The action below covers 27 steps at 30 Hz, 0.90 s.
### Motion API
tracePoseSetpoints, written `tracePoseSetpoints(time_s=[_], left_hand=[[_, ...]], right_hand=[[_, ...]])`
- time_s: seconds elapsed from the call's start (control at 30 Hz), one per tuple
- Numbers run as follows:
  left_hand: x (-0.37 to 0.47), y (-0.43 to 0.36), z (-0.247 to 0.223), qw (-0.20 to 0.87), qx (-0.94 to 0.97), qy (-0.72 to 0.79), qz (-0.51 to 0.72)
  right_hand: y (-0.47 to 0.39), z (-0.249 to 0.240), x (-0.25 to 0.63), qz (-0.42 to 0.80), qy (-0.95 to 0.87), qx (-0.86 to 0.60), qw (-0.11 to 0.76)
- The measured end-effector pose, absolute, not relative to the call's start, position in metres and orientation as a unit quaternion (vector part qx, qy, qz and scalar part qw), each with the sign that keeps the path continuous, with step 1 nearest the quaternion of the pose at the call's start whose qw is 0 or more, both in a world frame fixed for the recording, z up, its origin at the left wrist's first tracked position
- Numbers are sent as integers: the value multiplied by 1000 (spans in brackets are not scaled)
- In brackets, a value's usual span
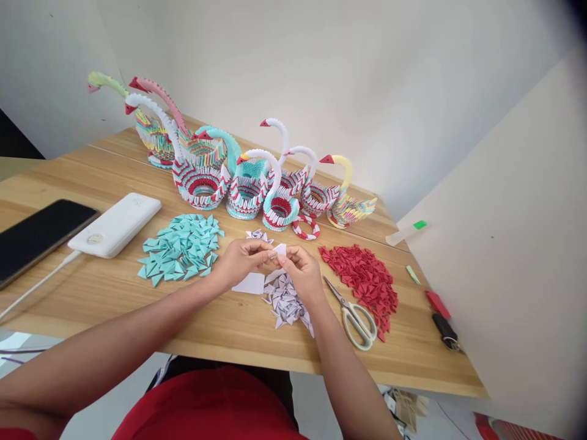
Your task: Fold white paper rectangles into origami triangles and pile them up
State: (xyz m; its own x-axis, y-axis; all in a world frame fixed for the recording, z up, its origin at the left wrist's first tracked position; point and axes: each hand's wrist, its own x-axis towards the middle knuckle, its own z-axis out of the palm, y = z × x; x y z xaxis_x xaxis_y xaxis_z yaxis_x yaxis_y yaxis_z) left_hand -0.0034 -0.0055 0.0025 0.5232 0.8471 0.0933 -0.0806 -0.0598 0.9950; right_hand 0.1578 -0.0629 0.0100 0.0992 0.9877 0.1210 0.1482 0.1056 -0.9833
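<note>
Between my two hands is a small white piece of folded paper (280, 249). My left hand (245, 260) pinches its left side, while the fingers of my right hand (300, 269) close on its right side. Below them lies a pile of white folded paper triangles (287, 299), partly covered by my right hand and wrist. A flat white paper slip (249, 283) rests on the table beside my left wrist. Just beyond my fingers sits a smaller heap of white folded pieces (258, 235).
Turquoise paper triangles (183, 247) are heaped at left, red ones (362, 281) at right beside scissors (355, 318). Several paper swans (202, 183) and a red-white ring (306, 227) stand behind. A power bank (117, 223), a phone (46, 235) and a key fob (444, 330) lie outward.
</note>
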Motion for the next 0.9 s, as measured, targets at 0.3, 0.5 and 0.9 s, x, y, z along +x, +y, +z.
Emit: tracePoseSetpoints(time_s=[0.3,0.5,0.9], left_hand=[[-6,-6,11,658,592,320,338],[-4,-7,9,697,560,323,310],[-2,-9,10,692,549,333,329]], right_hand=[[-65,7,157,195,-605,-583,505],[-66,10,155,201,-612,-576,503],[-66,14,153,298,-542,-610,495]])
